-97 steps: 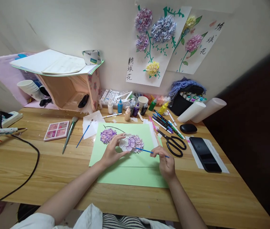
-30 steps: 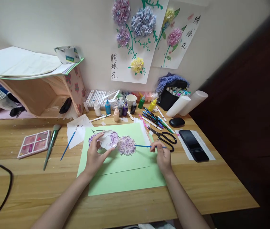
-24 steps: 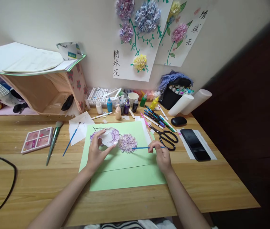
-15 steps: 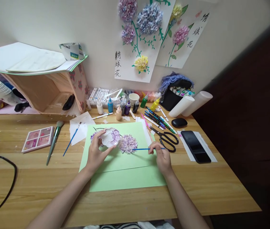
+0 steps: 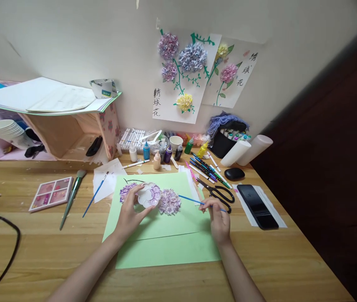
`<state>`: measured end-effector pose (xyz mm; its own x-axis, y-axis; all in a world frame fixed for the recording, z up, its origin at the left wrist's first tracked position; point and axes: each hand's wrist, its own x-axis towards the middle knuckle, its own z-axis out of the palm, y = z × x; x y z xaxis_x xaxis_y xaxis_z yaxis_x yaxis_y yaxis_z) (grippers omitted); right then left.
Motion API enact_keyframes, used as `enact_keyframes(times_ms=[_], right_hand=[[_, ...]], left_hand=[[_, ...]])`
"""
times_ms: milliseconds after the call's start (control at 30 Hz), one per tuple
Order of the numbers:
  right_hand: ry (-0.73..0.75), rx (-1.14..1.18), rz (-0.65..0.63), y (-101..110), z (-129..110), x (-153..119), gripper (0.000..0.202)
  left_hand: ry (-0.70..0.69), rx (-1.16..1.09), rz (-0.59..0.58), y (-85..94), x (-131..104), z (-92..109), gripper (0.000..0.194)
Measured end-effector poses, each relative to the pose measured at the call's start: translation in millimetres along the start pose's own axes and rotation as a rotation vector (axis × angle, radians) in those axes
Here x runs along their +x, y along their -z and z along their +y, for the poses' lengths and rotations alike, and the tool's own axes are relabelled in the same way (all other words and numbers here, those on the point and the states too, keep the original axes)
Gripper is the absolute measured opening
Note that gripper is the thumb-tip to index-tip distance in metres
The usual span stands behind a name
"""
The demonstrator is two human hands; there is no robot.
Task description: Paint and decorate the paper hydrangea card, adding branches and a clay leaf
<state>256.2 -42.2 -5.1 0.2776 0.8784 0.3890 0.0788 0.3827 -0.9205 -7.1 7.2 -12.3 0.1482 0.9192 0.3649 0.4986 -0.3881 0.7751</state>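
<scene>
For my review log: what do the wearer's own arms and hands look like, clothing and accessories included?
The left hand and right hand are ungloved. Both forearms are bare as far as the picture shows, with no sleeves in view. No watch or bracelet shows at either wrist; fingernail details are too small to tell.

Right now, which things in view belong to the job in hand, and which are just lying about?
In use: flower-shaped palette in the left hand, blue paintbrush in the right hand, purple flowers, green paper.

Apparently just lying about: phone, computer mouse, four-pan pink case.
</scene>
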Motion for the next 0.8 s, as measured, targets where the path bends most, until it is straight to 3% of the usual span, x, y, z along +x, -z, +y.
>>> enact_keyframes(times_ms=[133, 333, 467, 800], right_hand=[[-0.062, 0.095, -0.057, -8, -2, -7, 0.018], [-0.05, 0.104, -0.22, -13, -3, -14, 0.028], [-0.073, 0.032, -0.302, -14, -1, -17, 0.02], [-0.074, -0.001, -0.358, -16, -3, -15, 0.03]], left_hand=[[-0.008, -0.014, -0.063, -2.1, -3, 3, 0.059], [-0.044, -0.008, -0.122, -1.6, -5, 7, 0.061], [-0.078, 0.004, -0.161, -1.5, -4, 5, 0.061], [-0.141, 0.027, -0.165, 3.0, -3, 8, 0.057]])
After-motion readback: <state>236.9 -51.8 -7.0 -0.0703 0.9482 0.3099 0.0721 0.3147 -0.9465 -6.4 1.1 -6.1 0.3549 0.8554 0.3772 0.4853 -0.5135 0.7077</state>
